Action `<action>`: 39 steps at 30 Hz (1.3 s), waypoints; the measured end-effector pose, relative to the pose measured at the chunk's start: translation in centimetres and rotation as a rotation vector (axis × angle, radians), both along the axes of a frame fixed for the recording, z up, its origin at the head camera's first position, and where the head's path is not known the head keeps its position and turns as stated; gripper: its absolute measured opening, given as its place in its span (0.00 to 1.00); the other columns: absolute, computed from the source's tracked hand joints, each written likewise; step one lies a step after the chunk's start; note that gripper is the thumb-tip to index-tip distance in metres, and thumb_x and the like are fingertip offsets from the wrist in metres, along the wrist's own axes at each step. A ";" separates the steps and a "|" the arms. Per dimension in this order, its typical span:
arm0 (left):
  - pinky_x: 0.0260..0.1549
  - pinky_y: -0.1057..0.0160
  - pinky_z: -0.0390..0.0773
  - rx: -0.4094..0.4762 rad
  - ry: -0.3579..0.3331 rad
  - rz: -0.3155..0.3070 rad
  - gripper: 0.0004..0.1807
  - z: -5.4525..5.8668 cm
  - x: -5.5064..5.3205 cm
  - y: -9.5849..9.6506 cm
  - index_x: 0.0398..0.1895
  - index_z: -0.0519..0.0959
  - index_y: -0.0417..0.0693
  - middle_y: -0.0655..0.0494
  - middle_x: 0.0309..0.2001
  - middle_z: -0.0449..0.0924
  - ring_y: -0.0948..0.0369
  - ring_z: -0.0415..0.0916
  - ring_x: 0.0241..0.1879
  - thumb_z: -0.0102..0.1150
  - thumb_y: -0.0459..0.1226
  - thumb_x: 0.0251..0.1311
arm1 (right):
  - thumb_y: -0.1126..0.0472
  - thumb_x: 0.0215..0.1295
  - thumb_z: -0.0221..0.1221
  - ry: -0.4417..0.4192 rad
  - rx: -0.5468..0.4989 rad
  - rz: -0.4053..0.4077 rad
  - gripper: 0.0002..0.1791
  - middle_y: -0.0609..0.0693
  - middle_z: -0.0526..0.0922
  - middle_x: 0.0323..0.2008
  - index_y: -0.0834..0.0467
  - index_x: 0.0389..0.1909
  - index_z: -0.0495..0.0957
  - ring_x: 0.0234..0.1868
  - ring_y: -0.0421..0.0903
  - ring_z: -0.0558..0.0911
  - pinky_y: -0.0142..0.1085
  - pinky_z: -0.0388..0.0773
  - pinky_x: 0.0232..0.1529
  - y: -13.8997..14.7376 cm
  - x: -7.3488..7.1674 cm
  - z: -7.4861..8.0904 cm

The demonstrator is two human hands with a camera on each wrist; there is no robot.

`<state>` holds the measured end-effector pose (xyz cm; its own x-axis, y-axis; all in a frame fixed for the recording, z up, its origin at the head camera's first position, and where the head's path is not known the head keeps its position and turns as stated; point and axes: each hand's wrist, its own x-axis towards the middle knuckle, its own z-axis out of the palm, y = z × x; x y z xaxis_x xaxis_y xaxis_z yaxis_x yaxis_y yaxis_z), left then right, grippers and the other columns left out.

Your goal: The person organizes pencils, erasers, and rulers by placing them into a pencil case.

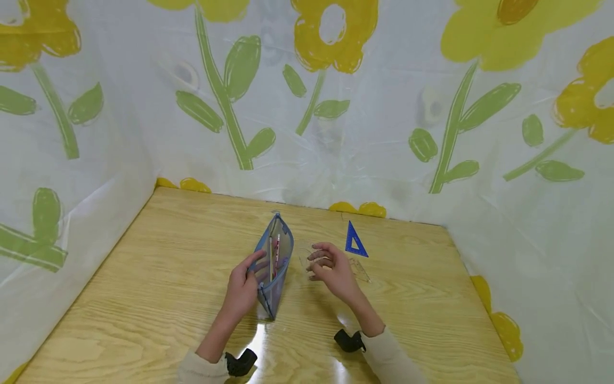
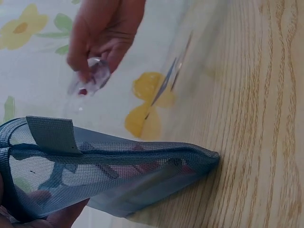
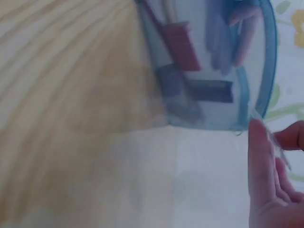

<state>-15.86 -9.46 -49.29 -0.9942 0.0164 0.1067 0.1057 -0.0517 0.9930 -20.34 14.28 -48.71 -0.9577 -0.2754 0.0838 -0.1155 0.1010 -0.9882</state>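
Note:
My left hand grips the near left side of a blue mesh pencil case, held upright with its mouth spread wide. Inside it, pencils stand lengthwise, and a red item and a dark block show through the side in the right wrist view. Just right of the case, my right hand pinches a thin clear plastic protractor between thumb and fingers. In the right wrist view the protractor's edge overlaps the corner of the case.
A blue set square lies on the wooden table beyond my right hand. A clear set square lies nearer, partly hidden by that hand. White flowered cloth walls in the table at the back and both sides.

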 end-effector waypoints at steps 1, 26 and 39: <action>0.64 0.47 0.76 -0.002 -0.002 0.000 0.30 0.0 0.0 0.0 0.71 0.60 0.22 0.27 0.71 0.62 0.33 0.68 0.67 0.24 0.19 0.67 | 0.74 0.68 0.56 0.015 -0.021 -0.010 0.21 0.71 0.78 0.48 0.67 0.61 0.71 0.38 0.51 0.87 0.44 0.91 0.36 -0.2 -0.1 0.3; 0.64 0.48 0.77 -0.014 -0.022 -0.011 0.30 0.4 0.5 0.2 0.72 0.60 0.23 0.28 0.72 0.61 0.34 0.68 0.67 0.23 0.20 0.67 | 0.75 0.67 0.55 0.153 -0.198 -0.049 0.19 0.74 0.73 0.49 0.67 0.58 0.67 0.37 0.44 0.85 0.40 0.90 0.36 -4.6 -0.7 3.7; 0.62 0.47 0.78 -0.046 -0.006 -0.005 0.29 0.3 0.4 0.3 0.71 0.62 0.24 0.28 0.71 0.62 0.34 0.70 0.66 0.24 0.20 0.68 | 0.74 0.66 0.59 0.210 -0.116 -0.061 0.19 0.67 0.77 0.46 0.67 0.56 0.69 0.37 0.41 0.82 0.30 0.84 0.30 -6.0 -0.5 2.7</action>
<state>-15.49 -9.17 -48.94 -0.9946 0.0265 0.1002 0.1001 -0.0066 0.9950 -20.84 8.25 -45.99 -0.9304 -0.1943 0.3107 -0.3170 0.0017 -0.9484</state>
